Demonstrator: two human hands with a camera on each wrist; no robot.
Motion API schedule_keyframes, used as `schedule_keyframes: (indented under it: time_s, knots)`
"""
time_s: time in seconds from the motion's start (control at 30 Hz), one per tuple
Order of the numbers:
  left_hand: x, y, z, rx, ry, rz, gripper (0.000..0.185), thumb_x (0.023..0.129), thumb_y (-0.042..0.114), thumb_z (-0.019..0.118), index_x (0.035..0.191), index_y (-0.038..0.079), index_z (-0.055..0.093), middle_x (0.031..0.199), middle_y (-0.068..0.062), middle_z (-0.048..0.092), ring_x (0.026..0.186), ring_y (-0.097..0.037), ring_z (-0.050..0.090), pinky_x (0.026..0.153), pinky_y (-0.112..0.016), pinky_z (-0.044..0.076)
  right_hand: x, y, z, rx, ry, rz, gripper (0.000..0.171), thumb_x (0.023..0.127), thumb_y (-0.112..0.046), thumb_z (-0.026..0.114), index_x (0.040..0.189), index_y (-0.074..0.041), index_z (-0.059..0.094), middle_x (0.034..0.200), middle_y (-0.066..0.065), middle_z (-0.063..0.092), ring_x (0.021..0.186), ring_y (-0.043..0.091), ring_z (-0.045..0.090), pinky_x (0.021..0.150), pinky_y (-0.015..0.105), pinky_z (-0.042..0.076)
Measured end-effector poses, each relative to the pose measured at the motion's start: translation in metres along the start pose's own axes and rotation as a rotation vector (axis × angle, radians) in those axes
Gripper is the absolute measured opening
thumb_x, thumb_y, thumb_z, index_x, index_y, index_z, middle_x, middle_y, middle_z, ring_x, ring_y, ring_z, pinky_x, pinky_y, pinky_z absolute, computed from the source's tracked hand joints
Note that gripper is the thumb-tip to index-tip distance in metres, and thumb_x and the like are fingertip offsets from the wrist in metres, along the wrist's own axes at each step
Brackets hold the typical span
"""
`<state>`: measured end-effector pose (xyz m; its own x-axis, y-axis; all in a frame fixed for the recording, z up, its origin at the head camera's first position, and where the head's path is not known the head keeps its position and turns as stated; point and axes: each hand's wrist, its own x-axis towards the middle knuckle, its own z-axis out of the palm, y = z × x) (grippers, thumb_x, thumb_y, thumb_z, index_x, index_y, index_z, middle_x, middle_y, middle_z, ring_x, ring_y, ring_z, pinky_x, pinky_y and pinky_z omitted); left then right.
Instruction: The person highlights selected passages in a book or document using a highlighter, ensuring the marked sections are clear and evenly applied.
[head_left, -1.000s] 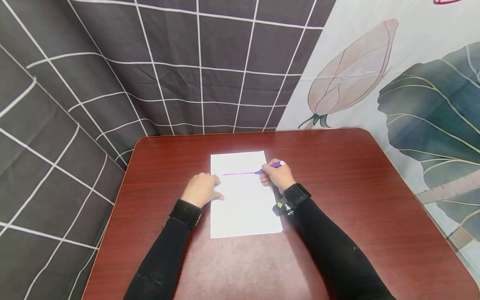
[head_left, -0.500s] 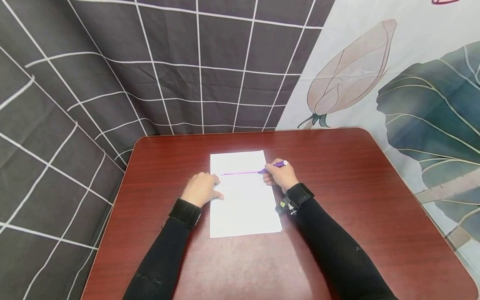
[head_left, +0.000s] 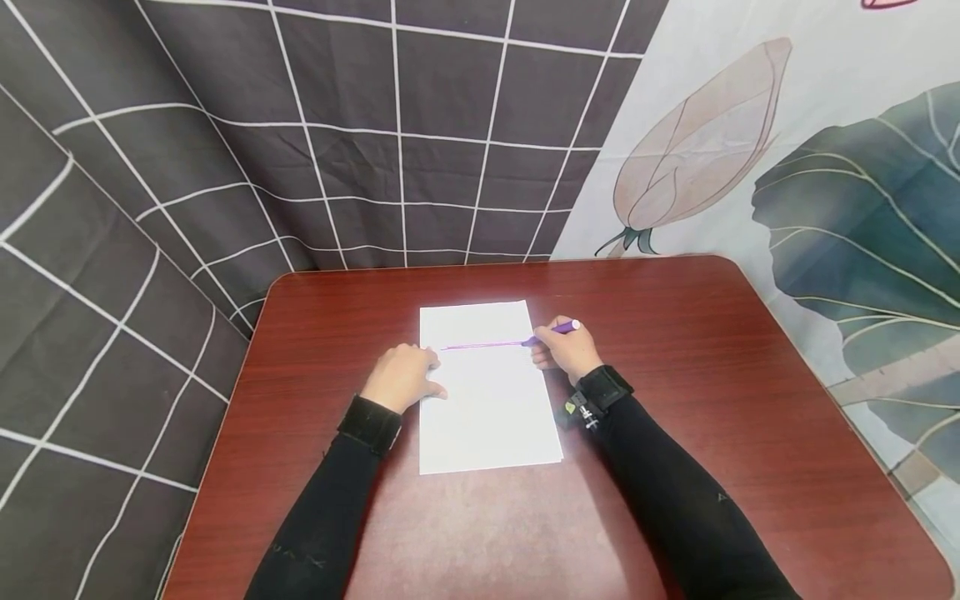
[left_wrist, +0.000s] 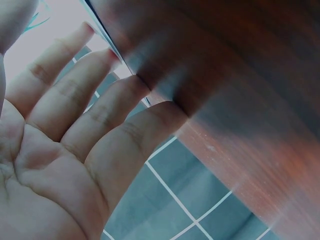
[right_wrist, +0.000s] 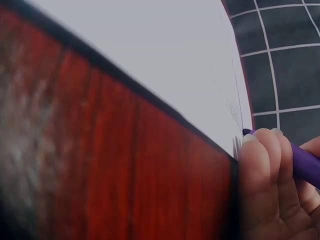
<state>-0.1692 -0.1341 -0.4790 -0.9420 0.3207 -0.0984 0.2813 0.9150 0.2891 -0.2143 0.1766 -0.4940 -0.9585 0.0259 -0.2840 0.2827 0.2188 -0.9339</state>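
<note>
Table (head_left: 675,375): the red-brown wooden top fills the lower centre of the head view, its far edge against the checked cloth in the upper left of the frame.
Paper (head_left: 487,408): the white sheet lies flat in the middle of the frame, long axis running from you toward the far edge; a purple line (head_left: 480,345) crosses its upper part from left to right.
Left hand (head_left: 401,379): your left hand rests at the paper's left edge, fingers nearly straight and relaxed, holding nothing; the left wrist view shows the fingertips (left_wrist: 127,82) lying against the table.
Right hand (head_left: 566,350): your right hand sits at the paper's right edge, fingers curled round the pen, wrist on the table to the lower right.
Pen (head_left: 555,330): the purple pen lies nearly level, long axis left to right, its tip pointing left at the line's right end, its pale rear end sticking out right of your knuckles.
Key relation: the pen tip stands right at the paper's right edge; beyond it lies bare table.
</note>
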Motion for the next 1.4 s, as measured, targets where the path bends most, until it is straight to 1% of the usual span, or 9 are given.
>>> schedule_keyframes:
  time_s: [0.23,0.4,0.7,0.9,1.13,1.17,1.27,1.37,1.4]
  knots:
    - [0.0,0.0,-0.001,0.007,-0.004,0.004,0.056,0.088,0.037,0.1,0.134,0.011,0.083,0.129,-0.014,0.085,0.115,-0.034,0.078,0.103,-0.051,0.066,0.002,0.003,-0.004,-0.002,0.002,0.0,0.018,0.109,-0.017,0.067,0.1,-0.003,0.062,0.073,0.002,0.076,0.063,0.012,0.075,0.066,0.027,0.069]
    - [0.0,0.001,-0.002,0.01,-0.004,0.003,0.055,0.088,0.038,0.1,0.134,0.011,0.084,0.128,-0.014,0.085,0.114,-0.034,0.078,0.102,-0.051,0.066,0.002,0.002,-0.006,-0.015,-0.003,-0.012,0.017,0.109,-0.017,0.067,0.099,-0.004,0.061,0.072,0.001,0.076,0.063,0.011,0.076,0.066,0.026,0.068]
    - [0.0,0.002,-0.002,-0.001,-0.011,-0.014,0.056,0.09,0.037,0.099,0.137,0.012,0.083,0.133,-0.014,0.084,0.119,-0.034,0.078,0.106,-0.051,0.065,0.0,-0.001,-0.005,-0.016,-0.002,-0.008,0.018,0.109,-0.016,0.067,0.099,-0.003,0.061,0.073,0.003,0.077,0.063,0.012,0.076,0.066,0.027,0.069]
    - [-0.001,0.003,-0.003,0.006,-0.011,-0.011,0.055,0.089,0.037,0.099,0.136,0.013,0.083,0.132,-0.013,0.085,0.118,-0.034,0.078,0.104,-0.051,0.065,0.0,0.0,-0.005,-0.005,0.008,0.001,0.017,0.109,-0.016,0.068,0.1,-0.003,0.064,0.074,0.002,0.077,0.063,0.011,0.075,0.066,0.026,0.068]
    - [-0.002,0.0,0.0,-0.004,0.004,-0.004,0.055,0.088,0.036,0.1,0.134,0.011,0.084,0.129,-0.014,0.085,0.116,-0.036,0.078,0.104,-0.053,0.065,-0.001,0.001,-0.005,-0.005,0.013,0.001,0.018,0.109,-0.018,0.067,0.098,-0.004,0.062,0.073,0.002,0.077,0.063,0.01,0.075,0.066,0.026,0.068]
    - [0.0,-0.003,0.004,0.002,0.015,0.01,0.055,0.088,0.037,0.1,0.133,0.011,0.084,0.128,-0.014,0.085,0.114,-0.036,0.078,0.102,-0.053,0.066,-0.001,0.001,-0.006,0.007,0.02,0.0,0.018,0.108,-0.017,0.067,0.097,-0.004,0.061,0.073,0.002,0.076,0.063,0.01,0.075,0.065,0.026,0.068]
    - [-0.001,-0.003,0.005,0.0,0.023,0.023,0.055,0.087,0.036,0.101,0.132,0.01,0.084,0.126,-0.015,0.086,0.113,-0.036,0.079,0.101,-0.054,0.066,-0.002,-0.003,-0.01,0.073,0.032,-0.02,0.017,0.109,-0.017,0.067,0.096,-0.006,0.059,0.071,-0.001,0.075,0.061,0.008,0.075,0.064,0.026,0.068]
    - [-0.002,-0.002,0.006,0.006,0.033,0.027,0.055,0.087,0.035,0.101,0.131,0.009,0.084,0.125,-0.015,0.086,0.112,-0.036,0.079,0.101,-0.056,0.066,-0.003,-0.009,-0.014,0.174,0.03,-0.083,0.015,0.11,-0.014,0.065,0.097,-0.012,0.061,0.071,-0.004,0.075,0.06,0.007,0.074,0.063,0.026,0.067]
    - [-0.004,0.001,0.001,-0.002,0.024,0.015,0.054,0.087,0.035,0.101,0.132,0.009,0.084,0.126,-0.016,0.086,0.113,-0.036,0.079,0.103,-0.056,0.065,-0.004,-0.01,-0.015,0.203,0.019,-0.11,0.015,0.112,-0.013,0.064,0.097,-0.014,0.062,0.072,-0.004,0.075,0.06,0.007,0.074,0.063,0.026,0.067]
